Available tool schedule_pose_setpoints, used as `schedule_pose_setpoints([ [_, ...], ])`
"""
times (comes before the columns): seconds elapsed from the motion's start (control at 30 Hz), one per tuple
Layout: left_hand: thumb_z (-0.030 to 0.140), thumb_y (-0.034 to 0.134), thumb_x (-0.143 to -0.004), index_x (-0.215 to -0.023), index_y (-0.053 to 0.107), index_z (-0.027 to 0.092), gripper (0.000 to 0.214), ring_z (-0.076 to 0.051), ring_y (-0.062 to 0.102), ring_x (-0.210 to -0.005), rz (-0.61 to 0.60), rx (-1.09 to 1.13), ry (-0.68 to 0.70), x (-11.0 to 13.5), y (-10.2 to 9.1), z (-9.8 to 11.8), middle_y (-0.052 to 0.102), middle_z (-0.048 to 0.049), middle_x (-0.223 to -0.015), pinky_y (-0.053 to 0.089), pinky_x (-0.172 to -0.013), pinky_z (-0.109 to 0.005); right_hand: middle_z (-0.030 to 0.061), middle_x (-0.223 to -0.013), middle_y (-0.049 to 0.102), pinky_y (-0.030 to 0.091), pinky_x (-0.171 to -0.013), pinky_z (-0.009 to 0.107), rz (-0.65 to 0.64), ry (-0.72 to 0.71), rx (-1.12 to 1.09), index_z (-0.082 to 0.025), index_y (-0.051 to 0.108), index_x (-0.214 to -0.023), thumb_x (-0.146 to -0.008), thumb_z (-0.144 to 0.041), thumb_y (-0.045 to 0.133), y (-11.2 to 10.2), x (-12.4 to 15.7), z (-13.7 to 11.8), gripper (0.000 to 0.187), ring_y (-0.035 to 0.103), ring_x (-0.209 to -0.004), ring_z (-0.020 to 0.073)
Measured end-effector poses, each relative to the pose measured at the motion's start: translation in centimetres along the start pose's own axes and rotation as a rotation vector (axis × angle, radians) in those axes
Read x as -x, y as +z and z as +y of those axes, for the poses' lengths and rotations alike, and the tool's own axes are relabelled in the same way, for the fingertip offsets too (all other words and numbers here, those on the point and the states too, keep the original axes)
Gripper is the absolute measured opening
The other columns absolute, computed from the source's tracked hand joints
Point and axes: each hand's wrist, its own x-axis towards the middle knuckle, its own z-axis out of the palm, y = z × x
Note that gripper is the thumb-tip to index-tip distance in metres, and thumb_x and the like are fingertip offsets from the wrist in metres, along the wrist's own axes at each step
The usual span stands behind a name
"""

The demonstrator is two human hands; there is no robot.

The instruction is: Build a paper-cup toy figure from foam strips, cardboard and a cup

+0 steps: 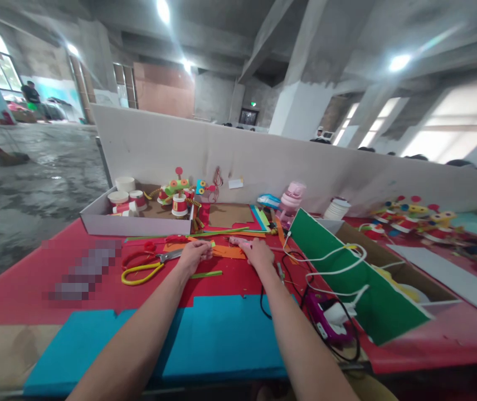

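My left hand [195, 257] is closed in a pinch on a small piece of green paper [213, 244]. To its right, my right hand [260, 254] is wrapped round a small pink glue gun [242, 243], whose tip points left toward the green paper. Orange paper strips [229, 252] lie on the table behind and between the hands. A green paper strip [206, 274] rests just in front of my left hand. Large scissors [143, 273] with a yellow and a red handle lie left of that hand, blades toward it.
A white tray [136, 225] with paper cups and a paper-cup figure [179, 205] stands back left. On the right are a green-sided box [358, 278], a purple power strip [326, 317] and loose cables. Blue sheets [225, 334] cover the front edge. A pink bottle [292, 199] stands behind.
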Motion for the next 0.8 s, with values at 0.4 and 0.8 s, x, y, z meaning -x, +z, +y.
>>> schedule_pose_setpoints([
  [0.4, 0.034, 0.086, -0.047, -0.069, 0.068, 0.010, 0.037, -0.006, 0.054, -0.049, 0.027, 0.022, 0.074, -0.1, 0.3, -0.2, 0.064, -0.0010, -0.058, 0.043, -0.049, -0.018, 0.0026, -0.084, 0.069, 0.051, -0.075, 0.027, -0.302, 0.270, -1.530, -0.017, 0.067, -0.088, -0.057, -0.034, 0.079, 7.2, 3.6, -6.9, 0.037, 0.063, -0.073, 0.0131],
  [0.8, 0.031, 0.083, -0.048, -0.067, 0.071, 0.010, 0.032, -0.007, 0.051, -0.046, 0.150, 0.033, 0.170, -0.1, 2.7, -1.0, 0.063, -0.0011, -0.053, 0.037, -0.046, -0.019, 0.0012, -0.069, 0.069, 0.052, -0.066, 0.030, -0.100, 0.325, -1.571, -0.016, 0.071, -0.084, -0.055, -0.039, 0.080, 7.6, 2.9, -6.7, 0.037, 0.063, -0.065, 0.0155],
])
